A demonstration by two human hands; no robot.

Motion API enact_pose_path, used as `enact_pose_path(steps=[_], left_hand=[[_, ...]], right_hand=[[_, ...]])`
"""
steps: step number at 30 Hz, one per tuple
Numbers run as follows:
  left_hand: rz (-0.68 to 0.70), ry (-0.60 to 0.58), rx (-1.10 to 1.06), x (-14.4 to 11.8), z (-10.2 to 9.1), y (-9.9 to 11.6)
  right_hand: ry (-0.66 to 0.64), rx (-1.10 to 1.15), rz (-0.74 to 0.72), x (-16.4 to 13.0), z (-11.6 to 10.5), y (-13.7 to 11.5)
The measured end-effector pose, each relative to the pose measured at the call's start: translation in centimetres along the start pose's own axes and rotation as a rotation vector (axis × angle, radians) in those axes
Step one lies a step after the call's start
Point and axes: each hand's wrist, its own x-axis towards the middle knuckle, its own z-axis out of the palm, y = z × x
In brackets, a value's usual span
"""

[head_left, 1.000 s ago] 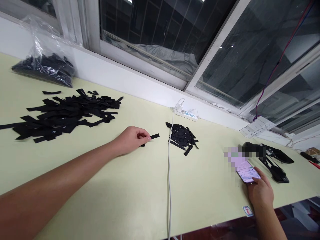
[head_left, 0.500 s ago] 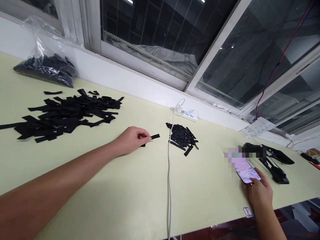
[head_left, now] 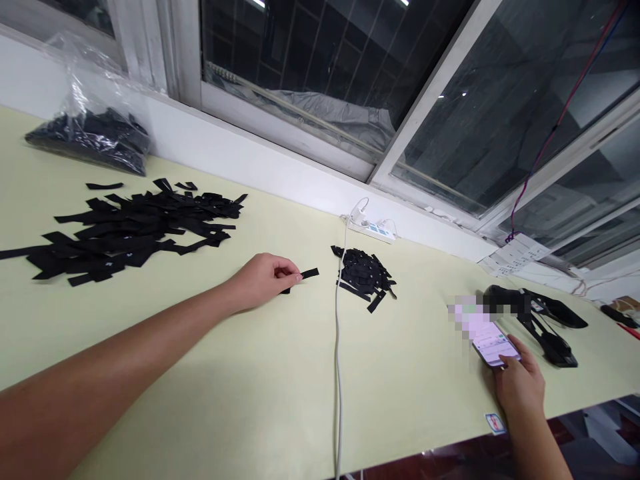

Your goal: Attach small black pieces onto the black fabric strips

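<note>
My left hand [head_left: 265, 280] rests on the pale yellow-green table, its fingers pinched on a short black fabric strip [head_left: 311, 273]. One end of the strip sticks out to the right of the fingertips, and a bit of black shows beneath the hand. To its left lies a large loose heap of black strips [head_left: 150, 223]; a smaller heap of black strips [head_left: 365, 272] is to its right. My right hand [head_left: 523, 383] holds a smartphone [head_left: 495, 343] with its lit screen facing up and the thumb on the glass. The phone's upper part is blurred out by pixelation.
A clear plastic bag [head_left: 95, 130] of black pieces stands at the back left. A white cable [head_left: 338, 373] crosses the table from a power strip [head_left: 373, 229] by the wall. Black devices [head_left: 555, 327] lie at the right. Near the front edge is a small sticker [head_left: 495, 424].
The content on the phone screen has changed under the right thumb. My left hand and the strip have stayed in place.
</note>
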Motion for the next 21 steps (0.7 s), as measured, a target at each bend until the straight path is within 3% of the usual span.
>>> enact_pose_path(steps=[21], left_hand=[[0.008, 0.004, 0.005, 0.11, 0.05, -0.37]], right_hand=[[-0.02, -0.004, -0.02, 0.46, -0.25, 0.4]])
